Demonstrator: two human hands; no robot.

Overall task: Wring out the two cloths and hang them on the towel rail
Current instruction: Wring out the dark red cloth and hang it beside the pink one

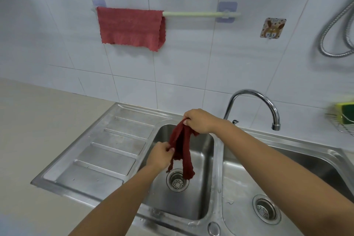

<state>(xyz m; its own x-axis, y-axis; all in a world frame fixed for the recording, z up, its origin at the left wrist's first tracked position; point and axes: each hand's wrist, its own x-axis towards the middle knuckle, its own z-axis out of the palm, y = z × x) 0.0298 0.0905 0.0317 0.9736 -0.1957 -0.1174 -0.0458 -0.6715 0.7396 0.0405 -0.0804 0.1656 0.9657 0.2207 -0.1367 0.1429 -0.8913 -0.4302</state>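
A dark red wet cloth (183,149) hangs crumpled over the left sink basin (199,201). My right hand (199,121) grips its top end. Lower down, my left hand (160,156) pinches its left edge. The cloth's loose end dangles just above the drain strainer (177,181). On the wall, a lighter red cloth (132,28) is draped over the left part of the pale green towel rail (199,14), spread flat. The right part of the rail is bare.
A chrome tap (254,99) arches between the two basins. The ribbed draining board (107,151) lies left, the second basin (287,188) right. A wire rack with a yellow-green sponge (344,113) sits at the far right, below a shower hose (335,30) and a wall hook (273,28).
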